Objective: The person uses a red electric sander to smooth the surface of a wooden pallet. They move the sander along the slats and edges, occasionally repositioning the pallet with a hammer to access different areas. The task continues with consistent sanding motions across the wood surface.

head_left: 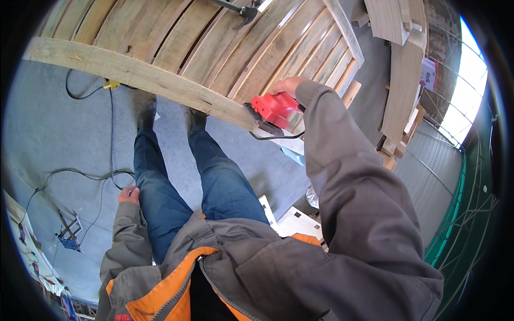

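My right hand (287, 85) is wrapped round the top of a red power sander (276, 109) with a dark base. The sander is at the near edge of a slatted wooden panel (176, 45), close to its right corner; its base is against the edge board (144, 74). A black cord loops below the tool. Down beside my left thigh hangs my left hand (128, 195), its fingers curled closed. A black power cord (112, 139) on the floor side reaches these fingers; what lies inside them is too small to make out.
On the panel's far side lies a hammer (246, 15). A yellow plug connector (111, 84) is near my left boot. Stacked boards (404, 85) stand at the right. A small blue-seated folding stool (69, 235) and looping cords are on the grey floor, left. White pieces (300, 222) lie behind my legs.
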Motion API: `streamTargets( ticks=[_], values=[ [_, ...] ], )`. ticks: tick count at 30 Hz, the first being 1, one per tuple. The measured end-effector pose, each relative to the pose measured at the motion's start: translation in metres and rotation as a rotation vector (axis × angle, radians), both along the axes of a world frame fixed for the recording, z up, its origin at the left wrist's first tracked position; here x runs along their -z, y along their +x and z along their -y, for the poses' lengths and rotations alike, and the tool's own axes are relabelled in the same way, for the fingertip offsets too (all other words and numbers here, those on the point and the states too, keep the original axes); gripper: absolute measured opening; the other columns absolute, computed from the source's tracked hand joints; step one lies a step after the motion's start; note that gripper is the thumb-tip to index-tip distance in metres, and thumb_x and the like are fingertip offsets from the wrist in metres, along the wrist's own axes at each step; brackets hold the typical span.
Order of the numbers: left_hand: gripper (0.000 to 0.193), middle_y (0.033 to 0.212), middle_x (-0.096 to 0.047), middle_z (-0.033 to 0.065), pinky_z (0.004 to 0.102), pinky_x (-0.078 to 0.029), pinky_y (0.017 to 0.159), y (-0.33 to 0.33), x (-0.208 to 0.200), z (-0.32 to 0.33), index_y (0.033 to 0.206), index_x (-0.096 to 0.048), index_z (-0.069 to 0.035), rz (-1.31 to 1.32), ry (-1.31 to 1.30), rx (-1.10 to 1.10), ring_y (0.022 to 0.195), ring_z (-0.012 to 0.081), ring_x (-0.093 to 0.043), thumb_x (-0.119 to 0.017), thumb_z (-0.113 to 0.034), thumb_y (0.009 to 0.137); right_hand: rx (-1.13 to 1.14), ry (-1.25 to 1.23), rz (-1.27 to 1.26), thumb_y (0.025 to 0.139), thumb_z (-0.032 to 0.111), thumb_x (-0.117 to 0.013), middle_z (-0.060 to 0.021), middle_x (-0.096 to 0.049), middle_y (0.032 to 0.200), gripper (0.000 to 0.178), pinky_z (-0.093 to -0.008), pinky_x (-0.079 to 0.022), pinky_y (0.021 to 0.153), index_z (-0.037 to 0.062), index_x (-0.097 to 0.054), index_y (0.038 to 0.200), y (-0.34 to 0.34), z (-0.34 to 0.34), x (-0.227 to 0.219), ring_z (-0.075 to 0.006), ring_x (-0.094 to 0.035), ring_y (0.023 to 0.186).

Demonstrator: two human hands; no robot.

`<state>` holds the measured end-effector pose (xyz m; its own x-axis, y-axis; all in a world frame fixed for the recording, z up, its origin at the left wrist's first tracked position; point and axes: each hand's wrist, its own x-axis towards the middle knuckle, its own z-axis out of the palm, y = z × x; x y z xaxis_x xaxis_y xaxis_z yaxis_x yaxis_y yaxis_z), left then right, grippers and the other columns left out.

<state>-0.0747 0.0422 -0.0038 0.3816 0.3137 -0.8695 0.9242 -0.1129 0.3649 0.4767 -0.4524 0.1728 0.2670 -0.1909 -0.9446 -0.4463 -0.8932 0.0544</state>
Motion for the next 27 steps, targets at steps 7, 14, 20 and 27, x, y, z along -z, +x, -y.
streamTargets(
  ticks=[7, 14, 20, 27],
  values=[
    [0.032, 0.097, -0.075, 0.0146, 0.0326, -0.058, 0.069, 0.019, -0.010, -0.001, 0.116, -0.071, 0.002, -0.018, -0.015, -0.015, 0.074, 0.0173, -0.069, -0.073, -0.019, 0.092, -0.038, -0.007, 0.013, 0.077, 0.042, -0.078, -0.0135, -0.075, 0.101, 0.042, -0.0424, -0.053, 0.075, 0.0118, -0.081, 0.105, 0.005, -0.027, -0.003, -0.0254, -0.068, 0.086],
    [0.034, 0.099, -0.074, 0.0170, 0.0328, -0.058, 0.066, 0.004, 0.000, -0.018, 0.118, -0.070, 0.003, -0.011, -0.024, -0.047, 0.074, 0.0192, -0.069, -0.073, -0.019, 0.093, -0.020, -0.038, 0.020, 0.076, 0.043, -0.078, -0.0162, -0.075, 0.103, 0.042, -0.0430, -0.054, 0.075, 0.0142, -0.081, 0.106, 0.011, -0.055, 0.004, -0.0264, -0.068, 0.085],
    [0.033, 0.101, -0.074, 0.0179, 0.0330, -0.057, 0.065, 0.007, 0.000, -0.032, 0.117, -0.070, 0.003, 0.001, -0.041, -0.060, 0.075, 0.0203, -0.070, -0.073, -0.019, 0.092, -0.069, -0.043, 0.046, 0.076, 0.044, -0.077, -0.0179, -0.074, 0.103, 0.044, -0.0416, -0.054, 0.076, 0.0109, -0.081, 0.105, 0.017, -0.078, -0.003, -0.0267, -0.068, 0.085],
    [0.033, 0.098, -0.074, 0.0166, 0.0337, -0.057, 0.069, 0.021, -0.012, -0.046, 0.118, -0.069, 0.005, -0.063, -0.050, -0.132, 0.077, 0.0185, -0.068, -0.075, -0.014, 0.091, 0.018, -0.055, 0.109, 0.080, 0.036, -0.075, -0.0138, -0.075, 0.094, 0.036, -0.0396, -0.052, 0.070, 0.0070, -0.080, 0.101, 0.024, -0.120, -0.004, -0.0243, -0.067, 0.079]
  ],
)
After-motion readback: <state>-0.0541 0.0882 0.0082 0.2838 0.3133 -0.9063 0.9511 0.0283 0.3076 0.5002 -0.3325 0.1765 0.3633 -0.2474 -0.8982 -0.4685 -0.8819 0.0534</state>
